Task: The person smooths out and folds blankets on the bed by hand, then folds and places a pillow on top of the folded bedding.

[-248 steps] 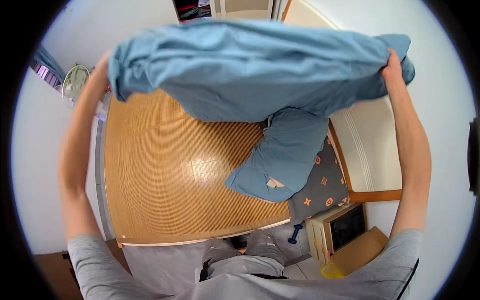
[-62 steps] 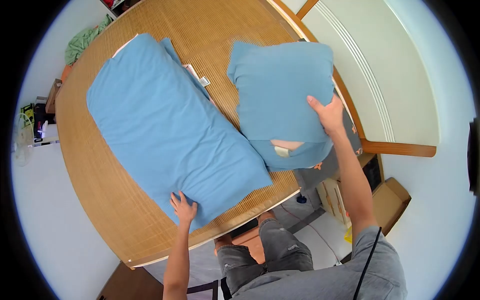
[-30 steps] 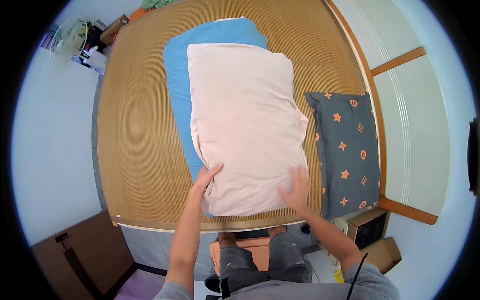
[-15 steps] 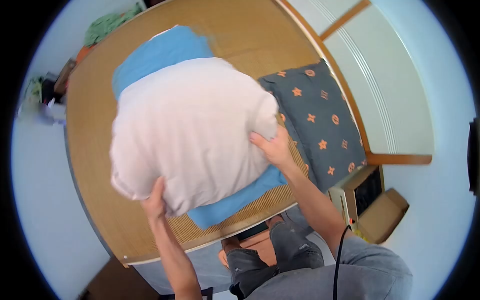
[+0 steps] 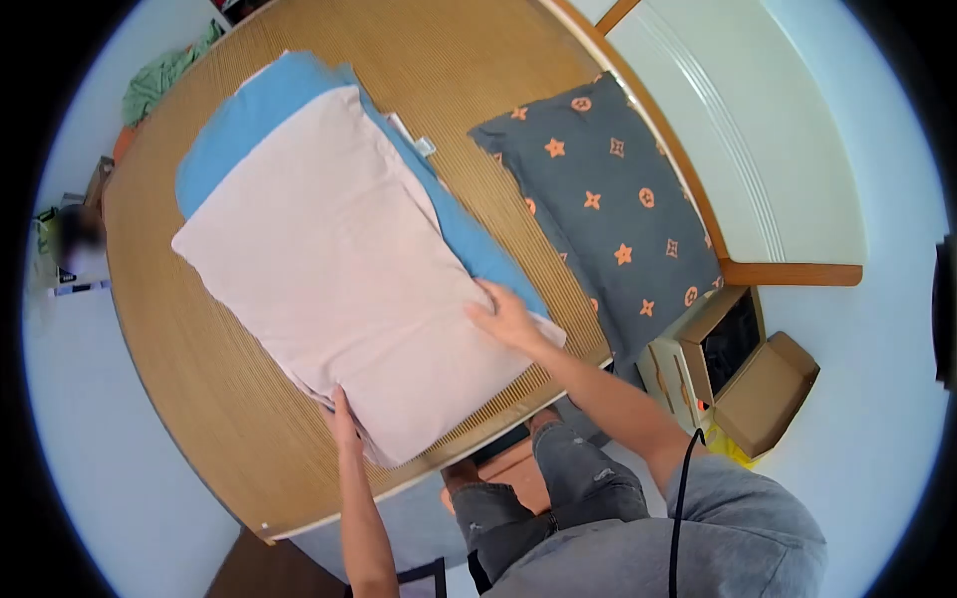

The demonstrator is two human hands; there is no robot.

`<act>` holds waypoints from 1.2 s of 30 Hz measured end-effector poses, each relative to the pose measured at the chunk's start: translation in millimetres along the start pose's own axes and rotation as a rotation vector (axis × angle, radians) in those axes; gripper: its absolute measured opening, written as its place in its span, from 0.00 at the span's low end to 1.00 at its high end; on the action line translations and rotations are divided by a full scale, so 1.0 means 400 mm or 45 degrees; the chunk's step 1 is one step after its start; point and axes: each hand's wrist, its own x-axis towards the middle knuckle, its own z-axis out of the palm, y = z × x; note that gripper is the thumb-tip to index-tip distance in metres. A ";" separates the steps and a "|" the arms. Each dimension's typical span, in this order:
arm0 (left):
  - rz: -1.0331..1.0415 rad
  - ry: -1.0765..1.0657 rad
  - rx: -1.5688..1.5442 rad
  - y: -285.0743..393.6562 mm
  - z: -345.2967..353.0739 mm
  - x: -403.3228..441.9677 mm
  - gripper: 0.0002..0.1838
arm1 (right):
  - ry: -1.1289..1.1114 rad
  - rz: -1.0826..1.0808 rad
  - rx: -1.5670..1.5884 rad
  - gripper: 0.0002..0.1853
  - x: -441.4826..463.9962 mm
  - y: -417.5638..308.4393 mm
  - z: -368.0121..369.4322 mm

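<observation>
A folded quilt, pale pink (image 5: 319, 249) on top with blue cloth (image 5: 264, 105) showing at its far end and right side, lies flat on the bed mat. Whether pink and blue are one piece I cannot tell. My left hand (image 5: 344, 424) grips its near left edge, thumb on top and fingers partly hidden under the fold. On the right edge rests my right hand (image 5: 510, 321), palm down, thumb and fingers apart on the cloth. A small white tag (image 5: 425, 147) sticks out beside the blue part.
A dark grey pillow (image 5: 608, 209) with orange motifs lies right of the quilt, by the headboard (image 5: 778, 149). The woven mat (image 5: 179, 369) covers the bed. Near the right corner stand an open cardboard box (image 5: 768, 399) and a small cabinet (image 5: 673, 384). Green cloth (image 5: 169, 75) lies beyond the far left edge.
The puffed-up, lifted quilt has come down and spread flatter toward me. My right hand has moved left and down from its raised corner; the left has shifted slightly right and down.
</observation>
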 end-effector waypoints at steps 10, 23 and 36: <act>1.194 0.458 1.483 0.303 0.378 -0.055 0.37 | 0.171 0.608 -0.974 0.40 -0.017 0.320 -0.392; 1.249 0.530 1.923 0.172 0.508 0.172 0.34 | -0.123 0.789 -1.150 0.41 0.084 0.511 -0.479; 0.796 -0.683 1.376 0.195 0.597 -0.042 0.48 | 0.341 0.204 -0.367 0.28 0.102 -0.146 -0.822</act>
